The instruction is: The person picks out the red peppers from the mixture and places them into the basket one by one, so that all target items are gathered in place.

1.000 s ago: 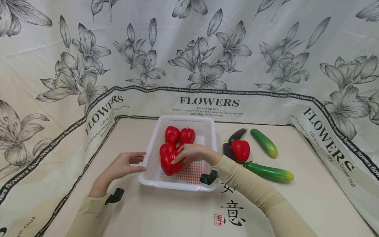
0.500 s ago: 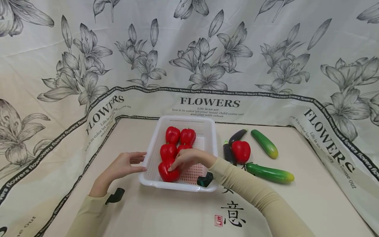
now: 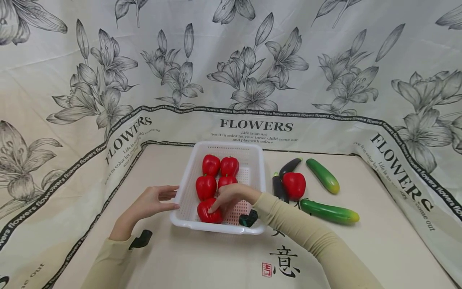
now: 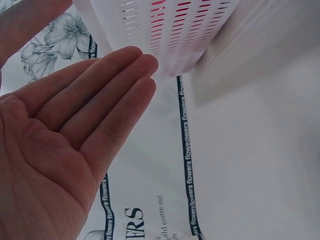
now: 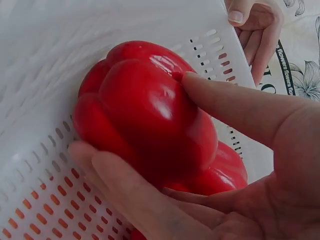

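Observation:
A white perforated plastic basket [image 3: 184, 221] holds several red bell peppers in two columns. My right hand [image 3: 234, 196] grips the nearest bell pepper [image 3: 208, 212] at the basket's front left. In the right wrist view the thumb presses one side of this bell pepper [image 5: 155, 110], and the fingers reach round the opposite side. Its underside is hidden. Beside the basket's left wall, my left hand [image 3: 153, 202] has its fingers extended; the left wrist view shows the palm [image 4: 45, 155] facing up with nothing in it, near the basket wall [image 4: 115, 25].
Right of the basket, another red bell pepper [image 3: 294, 186] lies against two dark eggplants [image 3: 290, 165]. Two green cucumbers [image 3: 322, 175] with yellow ends lie farther right. Printed floral cloth [image 3: 252, 88] rises behind the table and along its sides.
The right hand has brought the bell pepper toward the basket's front, off the pepper behind it, then shifted it slightly right. The left hand has stayed put.

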`<state>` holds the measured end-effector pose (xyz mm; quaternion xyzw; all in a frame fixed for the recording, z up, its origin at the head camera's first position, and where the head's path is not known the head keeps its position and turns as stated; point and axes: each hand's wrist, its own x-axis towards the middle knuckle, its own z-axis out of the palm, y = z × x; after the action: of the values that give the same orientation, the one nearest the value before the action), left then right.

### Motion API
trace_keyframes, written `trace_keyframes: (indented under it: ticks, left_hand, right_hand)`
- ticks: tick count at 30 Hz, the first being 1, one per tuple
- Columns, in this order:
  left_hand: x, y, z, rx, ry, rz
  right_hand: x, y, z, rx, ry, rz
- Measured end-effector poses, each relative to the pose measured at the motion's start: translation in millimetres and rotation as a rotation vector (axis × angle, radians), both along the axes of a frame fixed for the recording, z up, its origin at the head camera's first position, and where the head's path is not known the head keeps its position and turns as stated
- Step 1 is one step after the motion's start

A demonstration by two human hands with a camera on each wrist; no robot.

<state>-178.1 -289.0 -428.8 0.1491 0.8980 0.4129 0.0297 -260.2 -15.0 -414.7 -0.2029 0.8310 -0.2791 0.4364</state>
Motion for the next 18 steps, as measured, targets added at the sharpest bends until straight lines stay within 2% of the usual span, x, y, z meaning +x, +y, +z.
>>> trace_keyframes:
  ticks: [2,7,15,18]
  left_hand:
    - [0.2,-0.3,-0.2,0.0,0.002,-0.003]
    - [0.1,0.7,0.0,-0.004,-0.006,-0.005]
    - [-0.2,0.1,-1.7,-0.016,0.001,-0.002]
    - [-0.6,-0.2,-2.5,-0.019,0.0,0.0]
  right_hand:
    - [0.3,0.3,0.3,-0.005,-0.032,-0.012]
    - [-1.2,0.5,1.1,-0.05,-0.224,-0.067]
    - [-6.5,-2.7,-0.1,-0.128,-0.365,-0.052]
    - [-7.5,-2.8,-0.1,-0.145,-0.388,-0.059]
